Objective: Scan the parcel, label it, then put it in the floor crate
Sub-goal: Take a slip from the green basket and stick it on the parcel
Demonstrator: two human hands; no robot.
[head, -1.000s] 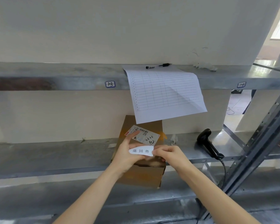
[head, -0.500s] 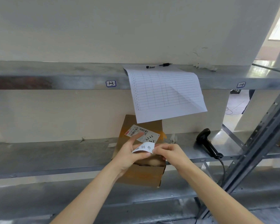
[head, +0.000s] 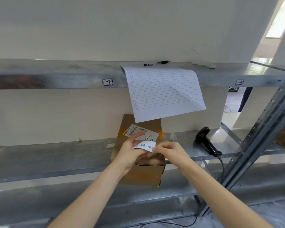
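A brown cardboard parcel (head: 143,173) lies on the middle metal shelf, its front end hanging over the shelf edge. A printed shipping label (head: 148,133) with barcodes and handwriting is stuck on its top. Just above the parcel, both hands pinch a small white label (head: 146,146) with black characters; it curls between them. My left hand (head: 132,151) holds the label's left end, index finger stretched over the shipping label. My right hand (head: 169,151) grips the label's right corner. A black barcode scanner (head: 206,141) lies on the same shelf to the right.
A ruled paper sheet (head: 164,92) hangs from the upper shelf (head: 56,74) over the parcel's far end. A black pen (head: 156,63) lies on that shelf. The scanner's cable (head: 222,167) drops beside the grey rack upright (head: 260,134). No floor crate is visible.
The white label has bent and lifted as the two hands work its ends; my right hand shifted slightly up. The parcel and scanner have not moved.
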